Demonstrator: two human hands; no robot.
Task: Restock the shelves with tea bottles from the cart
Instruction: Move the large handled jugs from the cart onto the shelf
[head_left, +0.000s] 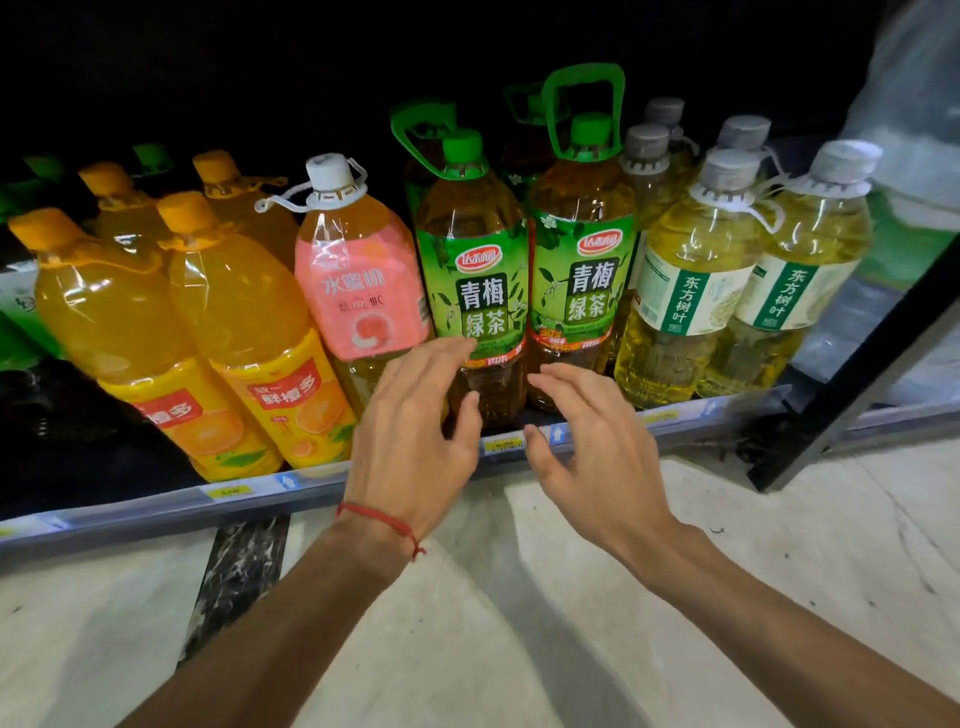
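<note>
The fingers (448, 352) of the left hand (415, 431) are spread and loosely bent, holding nothing. Their tips lie at the lower label of the left green tea bottle (470, 291); whether they touch it I cannot tell. The right hand (587, 447) is likewise spread and empty, just before the right green tea bottle (582, 275). Both bottles stand upright at the front of the bottom shelf (156, 501), between a pink peach bottle (358, 275) and pale yellow tea bottles (685, 291). The step looks like squaring the pair: push low on the bodies and keep labels forward, without knocking neighbours. The cart is out of view.
</note>
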